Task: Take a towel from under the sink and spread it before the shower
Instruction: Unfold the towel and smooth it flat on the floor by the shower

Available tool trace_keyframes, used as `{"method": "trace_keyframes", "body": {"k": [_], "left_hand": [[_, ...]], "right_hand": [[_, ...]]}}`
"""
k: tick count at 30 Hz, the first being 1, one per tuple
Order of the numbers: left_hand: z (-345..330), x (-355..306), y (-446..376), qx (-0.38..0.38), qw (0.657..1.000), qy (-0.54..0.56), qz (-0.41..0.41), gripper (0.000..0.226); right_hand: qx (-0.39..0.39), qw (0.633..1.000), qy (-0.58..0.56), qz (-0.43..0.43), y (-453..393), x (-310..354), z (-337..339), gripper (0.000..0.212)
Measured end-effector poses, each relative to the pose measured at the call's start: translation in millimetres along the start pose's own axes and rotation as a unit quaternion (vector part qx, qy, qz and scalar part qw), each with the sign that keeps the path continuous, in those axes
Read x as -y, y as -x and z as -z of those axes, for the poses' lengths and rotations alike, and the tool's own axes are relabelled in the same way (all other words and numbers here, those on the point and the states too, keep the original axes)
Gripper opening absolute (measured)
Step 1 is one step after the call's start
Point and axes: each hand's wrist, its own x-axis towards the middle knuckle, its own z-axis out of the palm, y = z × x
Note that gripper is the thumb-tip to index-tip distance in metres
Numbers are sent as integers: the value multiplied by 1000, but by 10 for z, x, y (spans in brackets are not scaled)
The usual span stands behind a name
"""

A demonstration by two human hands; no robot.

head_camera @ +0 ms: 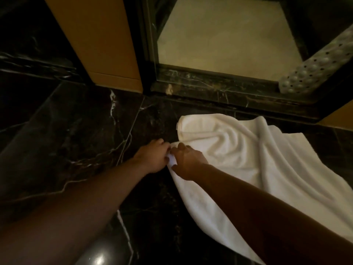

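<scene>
A white terry-cloth towel [248,159] lies rumpled on the dark, white-veined marble floor [76,131], just in front of the raised black marble threshold [219,88] of the shower. Its far left corner is folded back on itself near the threshold, and creases run diagonally across the cloth toward the lower right edge of the floor area in view. The near part of the towel passes under the right forearm.

Both hands meet at the towel's left edge. The left hand [152,157] rests low over the floor, its fingers [165,145] curled closed around a small bunch of the white cloth. The right hand [188,159] sits just beside it, touching it or nearly so, its fingers [179,148] also closed, pinching the same edge of the towel.

Beyond the threshold, the pale beige shower floor [219,39] shows behind a glass panel. A white, bumpy, perforated mat [315,64] leans rolled at the right corner of the shower. A tan wall panel [99,41] stands to the left of the shower frame.
</scene>
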Motion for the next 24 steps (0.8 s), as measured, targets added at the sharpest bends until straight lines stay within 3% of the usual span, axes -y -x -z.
{"method": "trace_keyframes", "body": {"k": [3,7,10,13,16,20,24], "left_hand": [[-213,-155,-100,-25,979,167,110,32],[-231,-305,-333,-20,924,304,230,35],[-204,-184,-371,18,899,377,223,32],[-217,26,-332,-30,884,422,201,13],[-171,369,-283,-79,906,359,209,8],[-87,784,-166,-71,976,119,171,16],[-107,766,-255,-158,979,34,122,38]], "right_hand": [[-50,998,38,1,-57,34,-68,56],[-86,996,24,-26,-161,-94,11,62],[-77,996,49,-18,-256,-201,64,82],[-49,998,45,-6,-333,-286,90,89],[-12,999,50,-4,-413,-301,86,88],[-34,998,46,-15,-551,-202,85,70],[-55,996,64,-35,-647,-126,108,56]]}}
